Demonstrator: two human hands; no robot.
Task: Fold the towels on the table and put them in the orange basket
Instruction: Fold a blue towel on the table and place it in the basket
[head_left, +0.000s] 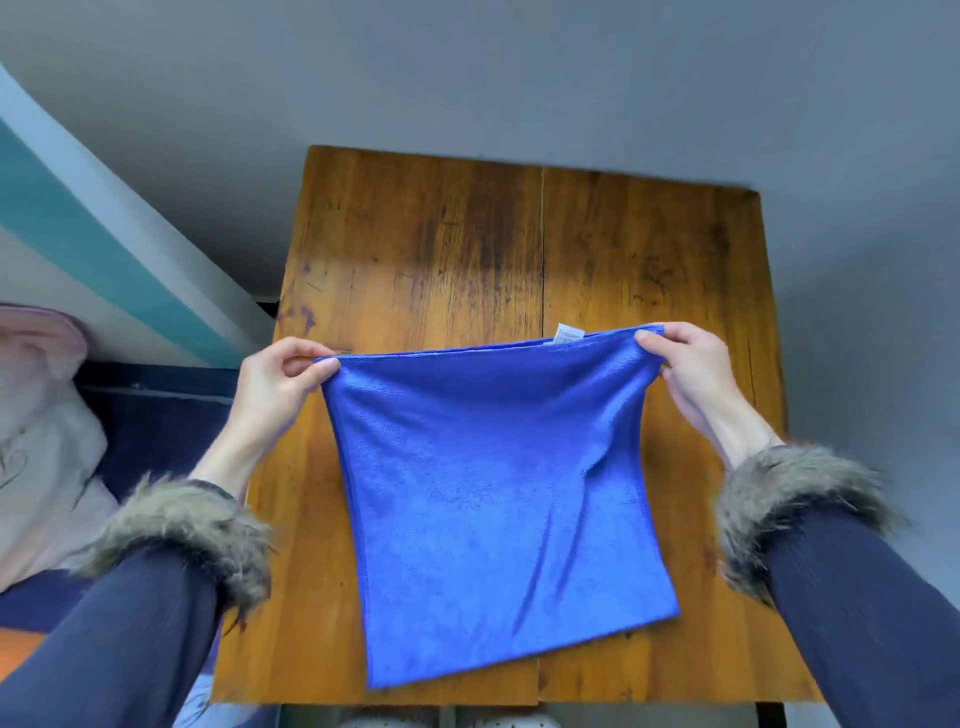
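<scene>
A blue towel (493, 499) hangs doubled over the wooden table (415, 249), its top edge stretched between my hands. My left hand (280, 379) pinches the towel's upper left corner between thumb and fingers. My right hand (691, 369) pinches the upper right corner the same way. A small white label (566, 332) sticks up from the top edge near my right hand. The towel's lower edge lies on the table near its front. A bit of orange (18, 647) shows at the bottom left edge; I cannot tell whether it is the basket.
The table stands against a grey wall (519, 73). To the left lie a pale pink cloth (41, 431) and dark blue fabric (156, 415), beside a white and teal striped panel (78, 223). Fur cuffs ring both sleeves.
</scene>
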